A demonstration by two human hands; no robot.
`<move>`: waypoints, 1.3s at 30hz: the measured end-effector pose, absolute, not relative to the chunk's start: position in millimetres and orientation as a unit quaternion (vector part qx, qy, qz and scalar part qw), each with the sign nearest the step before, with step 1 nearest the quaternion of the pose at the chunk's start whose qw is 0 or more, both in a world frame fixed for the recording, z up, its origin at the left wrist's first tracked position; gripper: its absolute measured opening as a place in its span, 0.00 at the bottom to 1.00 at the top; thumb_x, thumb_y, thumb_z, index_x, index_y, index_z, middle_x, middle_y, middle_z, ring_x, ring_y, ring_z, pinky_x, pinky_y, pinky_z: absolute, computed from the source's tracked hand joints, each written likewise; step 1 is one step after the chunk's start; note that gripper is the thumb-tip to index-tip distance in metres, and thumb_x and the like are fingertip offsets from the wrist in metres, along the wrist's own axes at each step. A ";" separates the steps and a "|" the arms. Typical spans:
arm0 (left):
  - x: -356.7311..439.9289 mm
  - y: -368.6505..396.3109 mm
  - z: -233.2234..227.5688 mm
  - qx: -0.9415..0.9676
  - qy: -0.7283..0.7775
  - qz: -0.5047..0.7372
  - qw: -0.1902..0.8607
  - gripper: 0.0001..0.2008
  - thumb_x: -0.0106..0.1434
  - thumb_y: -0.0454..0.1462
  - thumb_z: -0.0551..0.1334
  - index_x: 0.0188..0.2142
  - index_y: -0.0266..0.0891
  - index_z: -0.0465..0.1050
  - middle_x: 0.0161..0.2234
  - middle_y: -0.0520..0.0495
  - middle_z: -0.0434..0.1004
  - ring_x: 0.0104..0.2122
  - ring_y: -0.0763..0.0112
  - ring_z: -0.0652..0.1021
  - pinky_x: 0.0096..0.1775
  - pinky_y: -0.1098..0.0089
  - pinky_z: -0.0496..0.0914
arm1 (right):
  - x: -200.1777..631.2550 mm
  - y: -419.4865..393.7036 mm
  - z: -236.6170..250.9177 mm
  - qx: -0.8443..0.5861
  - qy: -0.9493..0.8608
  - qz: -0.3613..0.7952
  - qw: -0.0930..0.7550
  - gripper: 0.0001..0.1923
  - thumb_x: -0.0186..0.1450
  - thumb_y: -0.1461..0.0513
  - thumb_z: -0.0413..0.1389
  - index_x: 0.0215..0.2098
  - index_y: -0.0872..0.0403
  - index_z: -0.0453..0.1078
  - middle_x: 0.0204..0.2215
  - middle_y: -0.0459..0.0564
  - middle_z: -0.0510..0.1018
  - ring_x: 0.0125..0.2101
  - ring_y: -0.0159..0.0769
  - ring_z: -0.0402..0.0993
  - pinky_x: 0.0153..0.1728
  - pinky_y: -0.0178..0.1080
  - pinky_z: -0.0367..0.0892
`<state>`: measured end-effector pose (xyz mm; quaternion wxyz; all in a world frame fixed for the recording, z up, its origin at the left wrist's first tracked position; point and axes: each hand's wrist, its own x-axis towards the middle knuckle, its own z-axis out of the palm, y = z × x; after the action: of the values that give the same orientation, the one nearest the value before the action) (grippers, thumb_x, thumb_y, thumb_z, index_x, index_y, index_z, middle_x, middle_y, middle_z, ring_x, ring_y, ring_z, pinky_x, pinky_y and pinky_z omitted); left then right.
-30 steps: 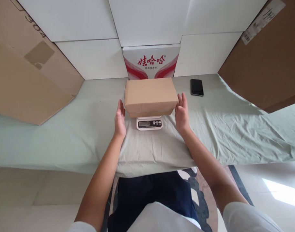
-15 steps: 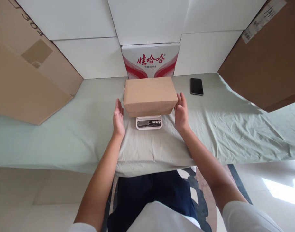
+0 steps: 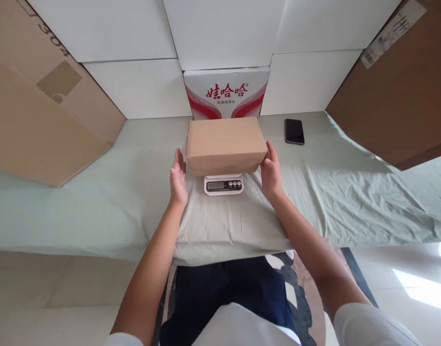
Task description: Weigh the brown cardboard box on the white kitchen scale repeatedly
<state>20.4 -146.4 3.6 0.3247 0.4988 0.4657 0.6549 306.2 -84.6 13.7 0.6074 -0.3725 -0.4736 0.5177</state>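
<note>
Scale (image 3: pixel 223 185) on cloth (image 3: pixel 108 202) before white panels (image 3: pixel 133 89)

Centre frame, we've got plain tan on the small box (image 3: pixel 225 140), and right below it the scale (image 3: pixel 223 185) shows white with black! Higher up we spot the printed carton (image 3: pixel 226 93): white, red lettering, curving bands of red and grey. Pale grey-green for the cloth (image 3: pixel 97 206) across the middle, black for the phone (image 3: pixel 294 131) right of centre, and at bottom centre we see navy trousers (image 3: pixel 223 293)!
</note>
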 end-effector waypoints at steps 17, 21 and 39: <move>21.3 -145.6 1.9 0.498 0.460 0.650 0.342 0.48 0.63 0.72 0.36 0.73 0.57 0.57 0.79 0.54 0.49 0.78 0.58 0.51 0.76 0.58 0.52 | 306.1 -87.9 18.2 -0.385 -0.459 0.523 0.606 0.39 0.61 0.51 0.57 0.70 0.41 0.59 0.75 0.44 0.62 0.77 0.46 0.54 0.79 0.59 0.47; 21.9 -144.7 0.6 0.490 0.447 0.662 0.350 0.48 0.64 0.72 0.39 0.73 0.56 0.59 0.78 0.53 0.50 0.78 0.57 0.52 0.76 0.58 0.52 | 304.4 -91.9 25.0 -0.378 -0.455 0.527 0.611 0.39 0.60 0.52 0.58 0.69 0.43 0.59 0.75 0.47 0.62 0.77 0.49 0.53 0.79 0.59 0.46; 22.6 -144.5 0.3 0.468 0.434 0.676 0.369 0.46 0.63 0.73 0.46 0.71 0.55 0.64 0.77 0.52 0.55 0.78 0.54 0.53 0.76 0.55 0.51 | 305.2 -85.3 11.2 -0.342 -0.505 0.518 0.600 0.33 0.60 0.52 0.57 0.65 0.38 0.67 0.70 0.41 0.70 0.75 0.53 0.56 0.76 0.60 0.51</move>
<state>22.6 -144.5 0.3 0.3688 0.4681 0.4338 0.6758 305.2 -85.3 11.2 0.6001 -0.3417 -0.5045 0.5183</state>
